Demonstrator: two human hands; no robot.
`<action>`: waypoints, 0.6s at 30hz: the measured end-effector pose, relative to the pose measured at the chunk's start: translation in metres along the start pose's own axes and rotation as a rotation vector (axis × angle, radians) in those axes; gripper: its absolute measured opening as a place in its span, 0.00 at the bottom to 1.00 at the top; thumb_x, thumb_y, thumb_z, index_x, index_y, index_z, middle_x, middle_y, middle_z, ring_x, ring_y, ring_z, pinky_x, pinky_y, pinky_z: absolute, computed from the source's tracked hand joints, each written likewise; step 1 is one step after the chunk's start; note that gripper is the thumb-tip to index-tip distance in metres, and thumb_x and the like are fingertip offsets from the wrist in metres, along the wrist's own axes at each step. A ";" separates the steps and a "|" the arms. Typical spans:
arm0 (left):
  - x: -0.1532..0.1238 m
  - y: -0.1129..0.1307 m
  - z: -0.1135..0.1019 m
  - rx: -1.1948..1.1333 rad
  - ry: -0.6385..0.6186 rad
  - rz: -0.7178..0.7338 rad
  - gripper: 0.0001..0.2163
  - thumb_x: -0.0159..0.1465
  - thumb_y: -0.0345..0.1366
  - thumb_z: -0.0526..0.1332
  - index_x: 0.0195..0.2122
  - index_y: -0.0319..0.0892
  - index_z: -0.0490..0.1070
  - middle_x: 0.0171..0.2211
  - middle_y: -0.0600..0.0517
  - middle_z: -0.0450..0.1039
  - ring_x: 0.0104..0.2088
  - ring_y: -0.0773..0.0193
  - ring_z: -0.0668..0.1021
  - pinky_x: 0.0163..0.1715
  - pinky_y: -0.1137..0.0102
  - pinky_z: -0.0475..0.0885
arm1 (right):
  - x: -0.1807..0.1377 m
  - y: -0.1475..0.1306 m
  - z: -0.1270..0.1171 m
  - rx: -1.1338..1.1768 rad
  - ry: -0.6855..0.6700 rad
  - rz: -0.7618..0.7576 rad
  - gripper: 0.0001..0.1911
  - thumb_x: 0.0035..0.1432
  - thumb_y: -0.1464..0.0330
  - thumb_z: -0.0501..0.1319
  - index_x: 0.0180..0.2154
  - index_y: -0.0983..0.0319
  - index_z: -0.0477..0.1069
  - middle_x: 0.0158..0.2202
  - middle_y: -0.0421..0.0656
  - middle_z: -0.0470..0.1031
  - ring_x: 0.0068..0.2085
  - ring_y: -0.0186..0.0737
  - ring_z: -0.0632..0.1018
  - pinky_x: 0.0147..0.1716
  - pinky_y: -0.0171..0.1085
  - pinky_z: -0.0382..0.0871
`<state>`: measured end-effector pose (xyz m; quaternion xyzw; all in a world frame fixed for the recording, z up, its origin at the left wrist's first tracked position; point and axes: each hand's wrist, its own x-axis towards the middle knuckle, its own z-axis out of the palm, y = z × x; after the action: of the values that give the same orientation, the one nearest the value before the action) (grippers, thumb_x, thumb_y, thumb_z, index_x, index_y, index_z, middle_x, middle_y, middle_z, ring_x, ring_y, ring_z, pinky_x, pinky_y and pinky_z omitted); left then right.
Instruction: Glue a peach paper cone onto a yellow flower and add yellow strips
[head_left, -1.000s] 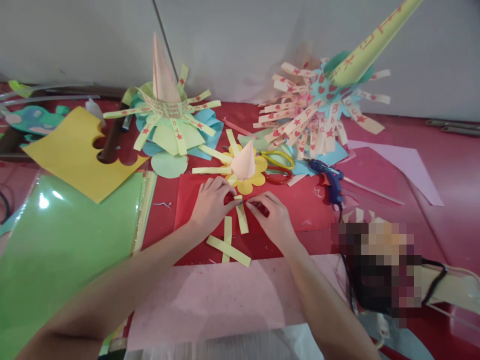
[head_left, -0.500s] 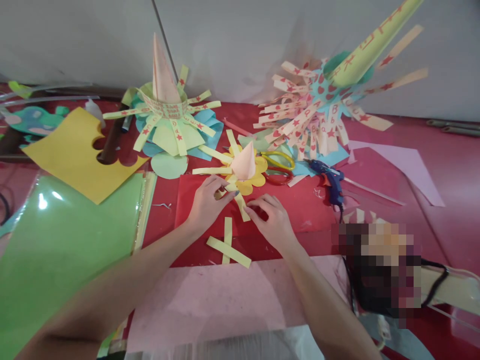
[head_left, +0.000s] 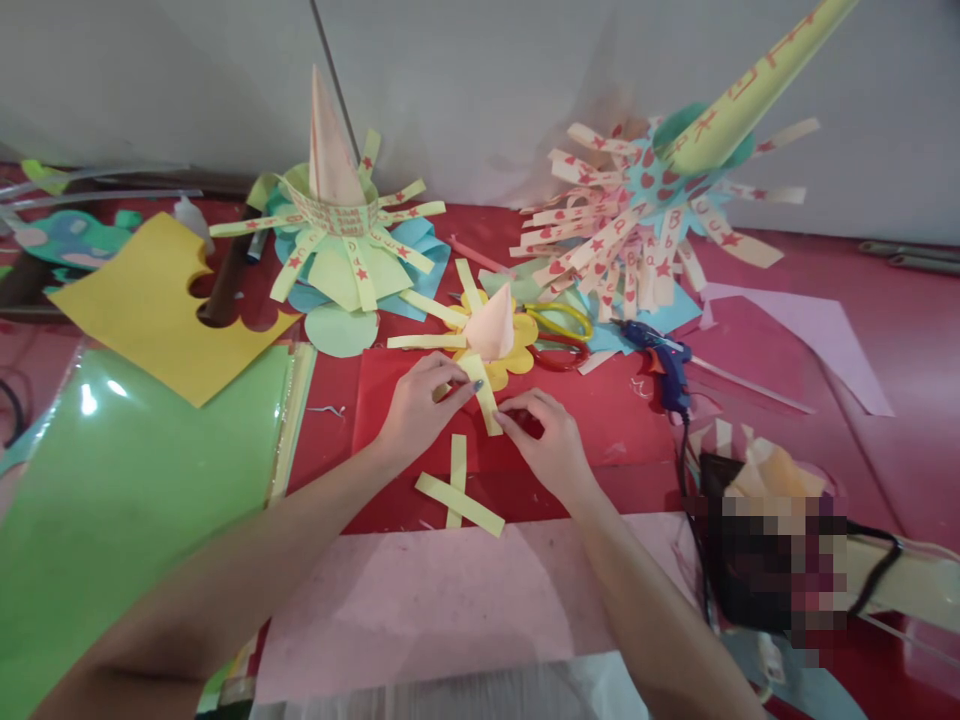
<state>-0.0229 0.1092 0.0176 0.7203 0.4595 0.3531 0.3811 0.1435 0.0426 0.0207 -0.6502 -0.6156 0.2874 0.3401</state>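
A pale yellow paper strip [head_left: 487, 402] is pinched between my two hands, its upper end against the lower edge of a yellow paper flower [head_left: 517, 365]. My left hand [head_left: 424, 408] has its thumb and fingers closed at the upper end of the strip. At the strip's lower end, my right hand [head_left: 551, 440] grips with thumb and index finger. A pale pink paper cone [head_left: 491, 328] stands on the flower, and other pale strips [head_left: 427, 342] stick out from its left and back. Two loose strips [head_left: 469, 506] lie crossed nearer to me.
Scissors [head_left: 562, 352] and a blue glue gun [head_left: 667, 370] lie to the right. Behind stand decorated paper cone hats [head_left: 337, 205]. Yellow paper with scalloped cutouts [head_left: 150, 300] and a green sheet [head_left: 150, 500] are left; pink paper [head_left: 450, 600] is in front.
The strip between my hands has moved up slightly, its upper end now showing against the flower's edge. My hands have barely moved, and the camera view has shifted a little.
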 end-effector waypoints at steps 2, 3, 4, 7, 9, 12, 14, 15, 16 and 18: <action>0.000 0.000 -0.001 0.003 0.007 -0.010 0.05 0.59 0.32 0.61 0.26 0.42 0.68 0.29 0.55 0.67 0.29 0.70 0.70 0.28 0.76 0.66 | 0.000 0.000 0.000 0.002 -0.005 0.008 0.05 0.56 0.67 0.60 0.36 0.58 0.72 0.33 0.41 0.75 0.34 0.37 0.74 0.39 0.41 0.66; 0.000 0.000 -0.001 0.005 0.010 -0.014 0.05 0.59 0.32 0.61 0.26 0.42 0.68 0.29 0.55 0.67 0.29 0.70 0.70 0.29 0.76 0.66 | 0.000 0.000 0.000 0.010 -0.007 0.017 0.07 0.56 0.67 0.60 0.38 0.57 0.72 0.33 0.40 0.76 0.34 0.38 0.74 0.40 0.41 0.66; 0.000 0.000 -0.001 0.007 0.011 -0.016 0.05 0.59 0.32 0.61 0.26 0.42 0.68 0.29 0.55 0.67 0.29 0.70 0.70 0.29 0.75 0.67 | 0.000 0.000 0.000 0.024 -0.011 0.029 0.09 0.56 0.67 0.60 0.41 0.56 0.72 0.33 0.40 0.76 0.35 0.38 0.75 0.41 0.41 0.66; 0.001 0.000 -0.001 0.007 0.004 -0.019 0.05 0.59 0.33 0.61 0.26 0.42 0.68 0.29 0.55 0.67 0.30 0.69 0.71 0.31 0.74 0.67 | -0.001 0.001 0.000 0.073 -0.017 0.071 0.11 0.55 0.68 0.60 0.42 0.55 0.71 0.32 0.39 0.77 0.35 0.38 0.76 0.41 0.41 0.67; 0.001 0.000 -0.002 -0.002 0.004 -0.020 0.05 0.59 0.34 0.61 0.26 0.42 0.68 0.29 0.55 0.68 0.30 0.69 0.71 0.32 0.74 0.67 | -0.001 0.001 0.000 0.092 -0.018 0.089 0.09 0.55 0.67 0.60 0.41 0.56 0.71 0.32 0.39 0.77 0.35 0.38 0.76 0.41 0.41 0.67; 0.002 0.000 -0.001 0.004 0.016 -0.001 0.05 0.60 0.34 0.60 0.27 0.42 0.68 0.29 0.55 0.68 0.32 0.68 0.72 0.33 0.73 0.68 | -0.002 0.000 -0.001 0.117 -0.020 0.100 0.06 0.54 0.67 0.60 0.37 0.57 0.70 0.33 0.40 0.77 0.36 0.38 0.76 0.40 0.41 0.67; 0.004 0.000 0.000 0.032 0.014 0.037 0.05 0.60 0.33 0.60 0.27 0.42 0.68 0.30 0.54 0.68 0.33 0.67 0.72 0.34 0.73 0.67 | -0.002 0.000 -0.002 0.129 -0.033 0.102 0.04 0.54 0.68 0.60 0.35 0.58 0.69 0.33 0.40 0.77 0.36 0.37 0.77 0.40 0.40 0.68; 0.005 0.000 0.001 0.053 0.007 0.062 0.05 0.60 0.33 0.60 0.27 0.42 0.69 0.30 0.54 0.68 0.33 0.67 0.72 0.34 0.72 0.67 | -0.002 -0.001 -0.003 0.131 -0.046 0.105 0.03 0.53 0.68 0.60 0.34 0.58 0.68 0.33 0.40 0.76 0.35 0.37 0.77 0.39 0.39 0.68; 0.006 0.000 0.002 0.082 -0.005 0.087 0.05 0.60 0.34 0.60 0.28 0.42 0.69 0.30 0.54 0.69 0.34 0.66 0.72 0.35 0.71 0.67 | -0.001 -0.001 -0.004 0.127 -0.064 0.110 0.03 0.53 0.68 0.60 0.33 0.58 0.68 0.32 0.40 0.76 0.35 0.37 0.77 0.39 0.39 0.68; 0.007 -0.001 0.003 0.172 -0.029 0.117 0.05 0.60 0.35 0.61 0.28 0.42 0.70 0.31 0.54 0.70 0.35 0.65 0.72 0.37 0.69 0.65 | -0.001 0.000 -0.008 0.116 -0.097 0.123 0.02 0.53 0.69 0.60 0.32 0.58 0.67 0.31 0.39 0.76 0.34 0.36 0.76 0.37 0.38 0.68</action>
<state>-0.0178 0.1154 0.0166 0.7809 0.4398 0.3235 0.3034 0.1492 0.0407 0.0255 -0.6513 -0.5727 0.3739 0.3287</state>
